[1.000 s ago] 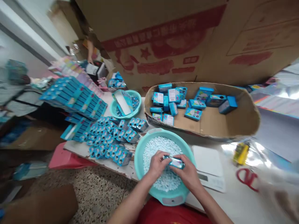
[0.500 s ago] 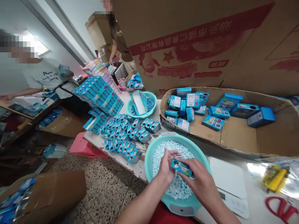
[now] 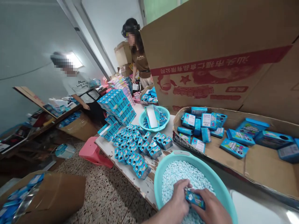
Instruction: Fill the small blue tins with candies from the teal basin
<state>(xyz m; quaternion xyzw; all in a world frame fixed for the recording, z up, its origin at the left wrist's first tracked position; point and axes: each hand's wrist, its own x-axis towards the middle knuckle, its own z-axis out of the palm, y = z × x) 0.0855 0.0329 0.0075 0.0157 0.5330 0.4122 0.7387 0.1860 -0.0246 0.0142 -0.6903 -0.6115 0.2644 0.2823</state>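
Observation:
In the head view, my right hand grips a small blue candy box, held tilted over the turquoise basin. Curled fingers of my left hand press close to the near-left end of that box; what they hold, if anything, is hidden. Small pale candies fill the basin beneath both hands. Rows of small blue boxes with round dark holes on one face stand on the table to the left.
A low cardboard tray with loose blue boxes lies at right, before a tall carton. A second basin holds wrapped pieces and flat cards. Stacked display boxes, a white scale and a pink stool stand around. Two people stand behind.
The view has shifted, so things sit lower and mostly further right. My left hand, palm up with fingers apart before, has curled in against the end of the box.

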